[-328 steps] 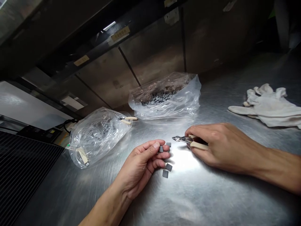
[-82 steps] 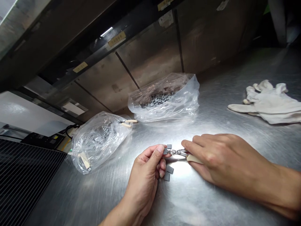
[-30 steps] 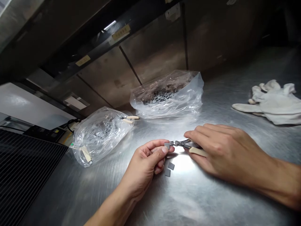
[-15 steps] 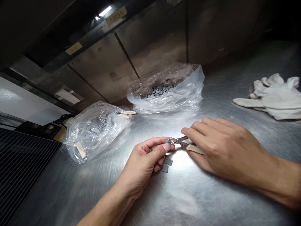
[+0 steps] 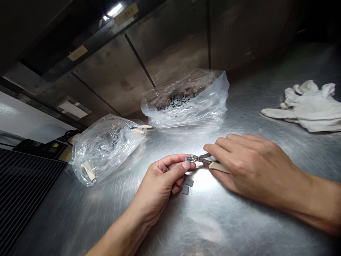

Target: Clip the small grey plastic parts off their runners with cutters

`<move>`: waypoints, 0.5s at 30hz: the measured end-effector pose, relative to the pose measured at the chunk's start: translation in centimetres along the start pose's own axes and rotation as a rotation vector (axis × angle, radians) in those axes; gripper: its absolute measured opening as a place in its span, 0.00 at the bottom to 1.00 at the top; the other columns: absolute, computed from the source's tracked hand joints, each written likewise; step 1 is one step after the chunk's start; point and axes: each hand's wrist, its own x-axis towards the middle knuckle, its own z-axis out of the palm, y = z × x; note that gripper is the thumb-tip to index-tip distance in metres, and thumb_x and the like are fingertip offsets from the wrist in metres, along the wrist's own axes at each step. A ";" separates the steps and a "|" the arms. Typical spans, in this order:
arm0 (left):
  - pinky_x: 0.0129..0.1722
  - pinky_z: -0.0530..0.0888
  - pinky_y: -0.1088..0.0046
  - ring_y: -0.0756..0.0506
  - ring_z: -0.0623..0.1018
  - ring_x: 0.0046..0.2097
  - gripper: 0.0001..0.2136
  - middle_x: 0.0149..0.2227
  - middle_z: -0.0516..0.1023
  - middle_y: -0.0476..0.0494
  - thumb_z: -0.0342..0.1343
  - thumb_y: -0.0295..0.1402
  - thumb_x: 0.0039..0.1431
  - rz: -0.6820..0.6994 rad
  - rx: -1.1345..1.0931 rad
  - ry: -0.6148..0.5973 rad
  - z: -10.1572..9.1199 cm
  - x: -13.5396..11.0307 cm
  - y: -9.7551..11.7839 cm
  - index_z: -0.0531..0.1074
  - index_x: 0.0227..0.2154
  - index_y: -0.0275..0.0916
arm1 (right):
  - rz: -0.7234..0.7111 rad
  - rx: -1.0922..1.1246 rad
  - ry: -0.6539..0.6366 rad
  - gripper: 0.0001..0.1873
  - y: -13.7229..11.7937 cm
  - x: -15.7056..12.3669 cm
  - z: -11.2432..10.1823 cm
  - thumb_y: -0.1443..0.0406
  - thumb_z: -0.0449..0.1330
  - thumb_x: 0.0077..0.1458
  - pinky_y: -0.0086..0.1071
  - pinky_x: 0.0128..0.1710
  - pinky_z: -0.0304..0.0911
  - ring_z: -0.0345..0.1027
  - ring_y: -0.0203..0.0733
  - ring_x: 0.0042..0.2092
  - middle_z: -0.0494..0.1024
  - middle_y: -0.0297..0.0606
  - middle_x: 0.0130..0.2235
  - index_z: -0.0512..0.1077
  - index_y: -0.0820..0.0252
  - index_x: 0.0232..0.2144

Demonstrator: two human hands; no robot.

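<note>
The left hand [image 5: 156, 190] clenches a grey block [image 5: 187, 159], the right hand [image 5: 255, 170] grasps side cutters [image 5: 199, 159] at it (two blocks [image 5: 187, 185] lie below; a plastic bag [image 5: 205, 113] holds many more).

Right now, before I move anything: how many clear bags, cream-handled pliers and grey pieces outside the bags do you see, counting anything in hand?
Clear plastic bags: 2
Cream-handled pliers: 2
Grey pieces outside the bags: 3
Total: 7
</note>
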 end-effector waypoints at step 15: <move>0.22 0.57 0.81 0.57 0.60 0.24 0.15 0.39 0.82 0.36 0.69 0.35 0.55 -0.007 0.009 -0.002 0.1 -0.1 0.2 0.79 0.42 0.31 | 0.013 0.026 -0.030 0.05 -0.1 0.0 -0.1 0.66 0.57 0.59 0.39 0.32 0.49 0.65 0.45 0.29 0.71 0.34 0.27 0.73 0.58 0.32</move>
